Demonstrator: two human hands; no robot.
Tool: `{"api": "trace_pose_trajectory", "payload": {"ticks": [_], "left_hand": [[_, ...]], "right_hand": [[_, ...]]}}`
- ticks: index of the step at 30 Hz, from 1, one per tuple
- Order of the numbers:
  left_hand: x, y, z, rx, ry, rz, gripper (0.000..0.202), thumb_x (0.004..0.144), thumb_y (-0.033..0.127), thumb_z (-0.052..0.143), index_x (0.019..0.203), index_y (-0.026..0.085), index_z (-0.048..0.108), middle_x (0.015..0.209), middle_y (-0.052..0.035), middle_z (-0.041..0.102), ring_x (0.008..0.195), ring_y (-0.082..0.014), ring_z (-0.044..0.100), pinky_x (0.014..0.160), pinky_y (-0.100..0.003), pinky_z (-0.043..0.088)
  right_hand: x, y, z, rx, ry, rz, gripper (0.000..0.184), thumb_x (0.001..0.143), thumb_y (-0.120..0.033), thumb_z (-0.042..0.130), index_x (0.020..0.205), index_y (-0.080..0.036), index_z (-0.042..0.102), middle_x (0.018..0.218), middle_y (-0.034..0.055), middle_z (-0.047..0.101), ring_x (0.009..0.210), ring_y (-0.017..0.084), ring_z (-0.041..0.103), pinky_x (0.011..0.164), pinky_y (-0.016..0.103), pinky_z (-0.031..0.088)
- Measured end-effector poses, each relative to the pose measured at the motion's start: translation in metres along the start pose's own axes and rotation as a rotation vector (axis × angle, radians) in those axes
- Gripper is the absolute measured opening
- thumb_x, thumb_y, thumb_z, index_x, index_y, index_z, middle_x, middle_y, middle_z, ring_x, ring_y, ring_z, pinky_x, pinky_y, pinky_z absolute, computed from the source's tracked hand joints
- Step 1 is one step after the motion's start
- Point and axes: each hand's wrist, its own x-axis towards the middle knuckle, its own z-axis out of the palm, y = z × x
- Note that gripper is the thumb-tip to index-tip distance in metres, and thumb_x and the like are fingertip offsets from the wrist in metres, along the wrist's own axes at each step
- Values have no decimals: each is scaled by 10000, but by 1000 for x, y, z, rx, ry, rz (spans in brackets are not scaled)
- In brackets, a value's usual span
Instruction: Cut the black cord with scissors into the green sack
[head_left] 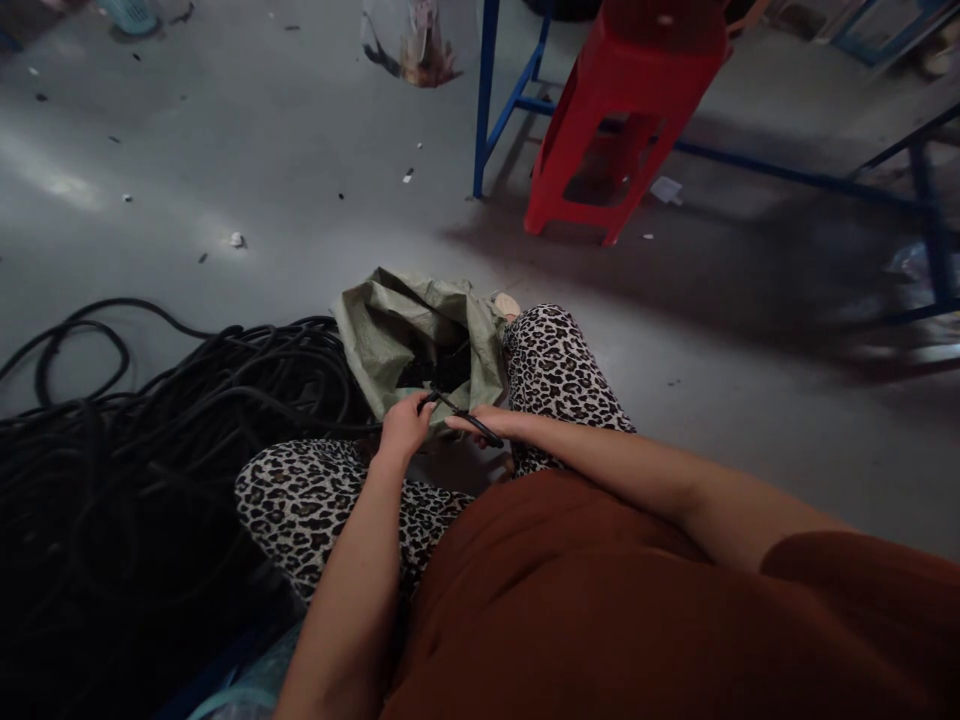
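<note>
My left hand [403, 428] is closed on a length of black hose or cord [360, 430], which runs in from the left. In my right hand [491, 422] is a pair of scissors [480, 430] with black handles. Their blades point toward the left hand and meet the end of the cord there; whether they are apart is too small to tell. Both hands are over the near rim of an open green woven sack [367, 340]. Dark pieces [442, 370] lie inside the sack, too dim to make out singly.
A large tangled heap of black cord [247, 385] covers the floor at left. Ahead stand a red plastic stool [555, 150] and a blue metal frame [486, 100]. A clear bag [386, 35] sits at the top. Small scraps dot the grey floor [285, 200].
</note>
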Motion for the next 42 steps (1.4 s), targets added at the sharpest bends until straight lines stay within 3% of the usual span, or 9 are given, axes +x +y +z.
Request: {"api": "trace_pose_trajectory", "payload": {"ticks": [8,19,24,31,37,42], "left_hand": [[0,0,5,4,-36,44,349,987,263,584,1286,171,740,1290,-134,765,1212,-284,705,1075,-391,540],[-1,1,7,35,-77,63,342,997,284,592,1289,199,749,1292,-118,768,1204,-274,710,1059,-366,543],[-2,1,7,66,-63,78,340,1004,290,581,1294,225,746,1268,-110,778,1182,-267,718,1040,-357,542],[-4,4,0,90,-11,51,361,999,260,555,1313,193,719,1294,-117,765,1195,-270,711,1069,-380,522],[-3,-4,2,88,-28,55,366,989,249,554,1308,225,732,1263,-101,779,1172,-261,720,1045,-367,543],[-1,-10,9,55,-64,93,372,980,229,568,1309,226,741,1283,-100,773,1196,-264,715,1063,-367,542]], "right_hand": [[-6,-4,-1,-36,-4,-4,637,952,-714,633,863,-89,714,710,72,689,602,151,656,570,211,546],[-6,-3,-2,-101,29,-44,538,938,-651,704,873,-116,716,734,66,690,664,167,675,569,199,529],[-1,-1,0,-135,82,39,648,911,-754,650,789,-120,700,675,69,676,575,166,657,519,220,526],[-9,-5,-2,-15,108,19,680,887,-796,638,665,-154,604,528,3,569,437,119,554,423,202,449],[0,1,-1,11,55,32,710,840,-839,650,731,-138,646,552,19,605,455,137,580,433,215,470],[5,4,-1,-58,35,34,658,886,-787,654,795,-135,682,655,45,655,564,153,642,477,202,494]]}}
